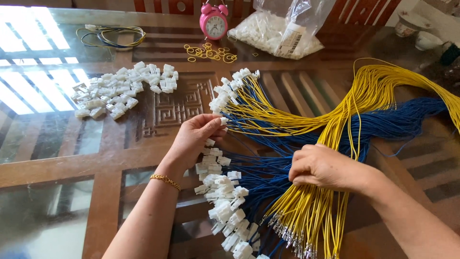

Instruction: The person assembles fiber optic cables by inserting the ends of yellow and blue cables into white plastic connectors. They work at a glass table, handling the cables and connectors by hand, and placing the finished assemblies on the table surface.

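While pinching connector [223,121], left hand [194,139].

The left hand [194,136], a gold chain bracelet [165,181] on its wrist, pinches a small white plastic connector [223,121] at the end of a thin wire. The right hand [323,167] rests curled on a thick bundle of yellow and blue wires [306,129] spread across the glass-topped wooden table [57,144]. A heap of loose white plastic connectors [122,88] lies to the left; a pink twin-bell alarm clock [213,21], scattered yellow rubber bands [209,52] and a clear plastic bag of white parts [275,31] stand beyond.
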